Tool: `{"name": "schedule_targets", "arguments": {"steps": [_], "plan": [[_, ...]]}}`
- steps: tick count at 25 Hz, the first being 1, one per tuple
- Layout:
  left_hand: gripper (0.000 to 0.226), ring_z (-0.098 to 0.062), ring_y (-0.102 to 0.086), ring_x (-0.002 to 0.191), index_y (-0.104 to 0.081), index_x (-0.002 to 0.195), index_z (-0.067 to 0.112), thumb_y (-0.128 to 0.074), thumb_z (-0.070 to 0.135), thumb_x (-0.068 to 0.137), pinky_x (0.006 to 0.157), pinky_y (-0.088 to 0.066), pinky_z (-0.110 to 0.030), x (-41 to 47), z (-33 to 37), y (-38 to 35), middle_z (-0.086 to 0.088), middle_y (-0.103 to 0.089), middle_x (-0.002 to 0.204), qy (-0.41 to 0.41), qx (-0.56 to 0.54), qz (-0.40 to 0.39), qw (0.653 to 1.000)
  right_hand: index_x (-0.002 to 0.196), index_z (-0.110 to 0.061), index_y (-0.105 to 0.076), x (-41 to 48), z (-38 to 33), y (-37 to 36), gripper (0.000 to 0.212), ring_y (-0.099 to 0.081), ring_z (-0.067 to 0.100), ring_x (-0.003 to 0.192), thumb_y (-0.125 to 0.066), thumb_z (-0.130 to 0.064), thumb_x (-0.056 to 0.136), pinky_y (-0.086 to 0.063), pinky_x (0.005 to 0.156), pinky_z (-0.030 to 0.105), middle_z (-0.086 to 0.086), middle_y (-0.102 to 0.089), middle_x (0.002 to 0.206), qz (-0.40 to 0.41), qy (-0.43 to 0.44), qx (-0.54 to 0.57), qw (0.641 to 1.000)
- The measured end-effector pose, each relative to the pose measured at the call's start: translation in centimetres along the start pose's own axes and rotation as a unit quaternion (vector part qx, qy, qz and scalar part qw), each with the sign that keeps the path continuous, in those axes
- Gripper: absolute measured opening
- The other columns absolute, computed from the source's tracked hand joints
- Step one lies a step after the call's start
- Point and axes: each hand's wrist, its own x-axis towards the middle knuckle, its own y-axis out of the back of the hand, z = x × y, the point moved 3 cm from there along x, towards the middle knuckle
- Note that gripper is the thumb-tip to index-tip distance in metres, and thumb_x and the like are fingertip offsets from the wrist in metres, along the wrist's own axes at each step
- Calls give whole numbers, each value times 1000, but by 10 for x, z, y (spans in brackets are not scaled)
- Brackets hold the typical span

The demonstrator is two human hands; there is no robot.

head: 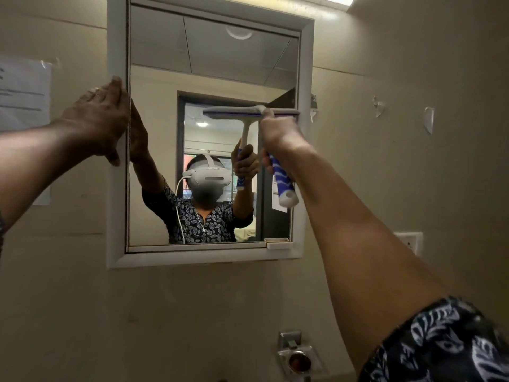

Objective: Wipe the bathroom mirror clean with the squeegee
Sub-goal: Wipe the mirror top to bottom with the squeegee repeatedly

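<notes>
Squeegee (pixel 285 186), white with blue-striped handle, blade flat against mirror (pixel 157 78)

The rectangular glass mirror (pixel 154 84) is smooth and glossy, with a sharp reflection. Its pale grey frame (pixel 117 37) is matt, either plastic or painted wood. The white and blue plastic squeegee (pixel 283 183) has a smooth, slightly shiny handle. The beige wall (pixel 192 312) is smooth with a dull sheen. The white paper sheet (pixel 24 92) is matt, and the scraps of clear tape (pixel 429 118) glint. The metal soap dish (pixel 296 357) looks polished. The dark leaf-printed cloth sleeve (pixel 440 348) is matt.
</notes>
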Motion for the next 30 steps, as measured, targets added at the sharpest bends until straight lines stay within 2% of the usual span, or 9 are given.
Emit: {"name": "schedule_targets", "arguments": {"steps": [3, 7, 11, 15, 20, 23, 26, 30], "plan": [[150, -36, -4, 144, 4, 147, 0, -93, 29, 37, 116, -12, -42, 1, -1, -3, -20, 7, 155, -3, 11, 8, 1000, 77, -10, -50, -13, 21, -7, 47, -49, 11, 41, -28, -47, 98, -44, 46, 25, 3, -51, 56, -4, -19, -26, 999], [152, -36, -2, 144, 5, 147, -2, -93, 33, 36, 117, -11, -42, 4, -1, -3, -22, 9, 155, -2, 12, 0, 1000, 109, -3, -53, -25, 42, -13, 53, -55, 17, 60, -27, -48, 97, -50, 67, 37, 6, -56, 71, -20, -37, -30, 999], [150, -37, -4, 144, 3, 146, -4, -94, 32, 37, 116, -12, -42, 1, 2, 1, -24, 7, 155, -4, 19, 1, 1000, 107, -5, -51, -47, 67, -21, 46, -48, 11, 40, -30, -45, 98, -44, 43, 25, 5, -55, 64, -30, -60, -17, 998], [149, -35, 0, 145, 8, 146, -4, -93, 28, 41, 117, -8, -41, -4, 6, 5, -23, 11, 155, 3, 6, -7, 1000, 94, -9, -48, -58, 78, -24, 42, -47, 11, 37, -29, -45, 98, -44, 41, 24, 4, -53, 59, -49, -85, -12, 995], [148, -36, 0, 144, 8, 146, -3, -93, 24, 41, 117, -8, -42, -10, 8, 9, -23, 10, 155, 5, -11, -8, 1000, 122, -6, -45, -78, 103, -34, 51, -52, 12, 44, -26, -47, 97, -44, 39, 22, 9, -58, 77, -41, -113, -35, 992], [147, -36, -1, 144, 7, 147, -2, -93, 22, 42, 117, -8, -42, -11, 9, 10, -22, 9, 155, 9, -25, -6, 1000, 111, -6, -51, -85, 113, -36, 52, -57, 19, 60, -24, -48, 97, -54, 55, 30, 12, -60, 82, -54, -123, -48, 990], [146, -36, -1, 144, 6, 147, -2, -93, 22, 42, 117, -8, -42, -13, 9, 11, -22, 9, 155, 7, -24, -5, 1000, 93, -11, -49, -91, 118, -37, 44, -53, 14, 44, -23, -47, 98, -42, 38, 19, 9, -58, 70, -56, -118, -57, 990], [145, -36, -1, 144, 5, 146, -3, -93, 21, 42, 117, -8, -41, -16, 11, 13, -23, 8, 155, 4, -22, -5, 1000, 90, -14, -45, -98, 123, -38, 38, -50, 12, 41, -26, -46, 98, -39, 36, 19, 6, -56, 69, -58, -135, -47, 988]]}}
